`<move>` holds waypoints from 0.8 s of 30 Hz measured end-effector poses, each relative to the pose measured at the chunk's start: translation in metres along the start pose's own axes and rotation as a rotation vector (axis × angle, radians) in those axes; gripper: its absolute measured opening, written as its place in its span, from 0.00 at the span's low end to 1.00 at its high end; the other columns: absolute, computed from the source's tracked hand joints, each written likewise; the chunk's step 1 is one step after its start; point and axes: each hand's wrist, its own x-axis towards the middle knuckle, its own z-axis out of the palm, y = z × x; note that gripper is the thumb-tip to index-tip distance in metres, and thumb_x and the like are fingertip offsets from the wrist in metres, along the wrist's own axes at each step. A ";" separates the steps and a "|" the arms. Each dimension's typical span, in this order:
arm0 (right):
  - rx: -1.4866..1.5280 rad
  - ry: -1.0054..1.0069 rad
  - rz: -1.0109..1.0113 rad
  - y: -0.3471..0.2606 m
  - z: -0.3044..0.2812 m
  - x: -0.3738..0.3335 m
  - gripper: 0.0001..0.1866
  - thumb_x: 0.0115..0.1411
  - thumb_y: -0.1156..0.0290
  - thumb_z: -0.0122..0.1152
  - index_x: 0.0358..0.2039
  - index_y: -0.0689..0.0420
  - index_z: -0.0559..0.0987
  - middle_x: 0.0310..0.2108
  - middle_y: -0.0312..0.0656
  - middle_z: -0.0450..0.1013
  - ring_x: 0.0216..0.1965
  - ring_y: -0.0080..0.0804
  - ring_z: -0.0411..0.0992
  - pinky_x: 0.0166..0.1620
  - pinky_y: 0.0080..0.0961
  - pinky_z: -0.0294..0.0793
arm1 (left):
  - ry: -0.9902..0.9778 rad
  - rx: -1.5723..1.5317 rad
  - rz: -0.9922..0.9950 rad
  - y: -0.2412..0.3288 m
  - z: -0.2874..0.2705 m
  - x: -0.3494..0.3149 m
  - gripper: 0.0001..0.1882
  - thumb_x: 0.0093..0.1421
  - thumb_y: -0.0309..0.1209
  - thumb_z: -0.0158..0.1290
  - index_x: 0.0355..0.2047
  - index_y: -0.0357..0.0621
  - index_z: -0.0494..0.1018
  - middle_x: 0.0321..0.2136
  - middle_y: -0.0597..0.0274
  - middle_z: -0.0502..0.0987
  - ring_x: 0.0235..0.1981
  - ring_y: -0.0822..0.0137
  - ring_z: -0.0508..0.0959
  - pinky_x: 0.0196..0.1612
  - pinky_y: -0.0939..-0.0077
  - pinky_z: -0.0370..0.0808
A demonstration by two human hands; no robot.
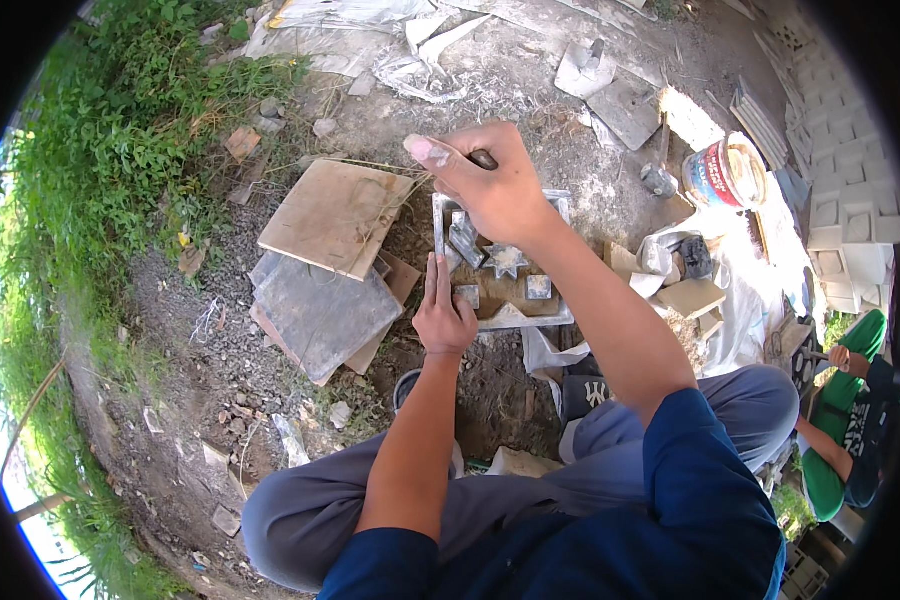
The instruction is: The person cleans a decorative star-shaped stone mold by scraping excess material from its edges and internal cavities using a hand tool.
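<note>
My right hand (495,185) is raised over a square mould frame (505,322) on the ground, fingers wrapped round a handle with a dark round end (483,159); the rest of that tool is hidden. My left hand (445,318) lies along the frame's left side, fingers stretched out. Inside the frame are a star-shaped metal piece (506,261), small square blocks (539,287) and an upright angled piece (464,238), all dusted whitish on a brown base.
Left of the frame, a brown square tile (335,215) rests on a stack with a grey slab (325,315). To the right are a paint bucket (725,175), a grey-headed mallet (658,181) and a white sack (740,300). Another person (855,430) sits at far right.
</note>
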 end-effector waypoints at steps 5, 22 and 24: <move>-0.080 0.049 -0.075 0.002 0.014 0.004 0.28 0.68 0.60 0.61 0.16 0.65 0.66 0.12 0.32 0.52 0.20 0.18 0.50 0.21 0.29 0.52 | -0.013 -0.017 0.009 0.000 0.003 -0.001 0.39 0.53 0.25 0.46 0.69 0.44 0.62 0.64 0.45 0.69 0.49 0.48 0.82 0.36 0.61 0.83; 0.017 0.635 0.036 -0.020 0.047 -0.040 0.25 0.69 0.63 0.62 0.16 0.60 0.70 0.13 0.26 0.55 0.20 0.13 0.51 0.21 0.22 0.50 | 0.025 0.018 0.014 -0.010 0.003 0.002 0.38 0.53 0.26 0.48 0.68 0.42 0.63 0.63 0.44 0.70 0.44 0.47 0.84 0.36 0.60 0.83; -0.103 0.589 -0.036 0.002 0.040 -0.050 0.25 0.68 0.63 0.63 0.16 0.60 0.70 0.13 0.25 0.55 0.19 0.13 0.51 0.21 0.22 0.49 | -0.091 -0.027 -0.033 0.001 0.003 0.000 0.40 0.55 0.31 0.53 0.69 0.41 0.60 0.64 0.44 0.69 0.49 0.48 0.82 0.41 0.61 0.83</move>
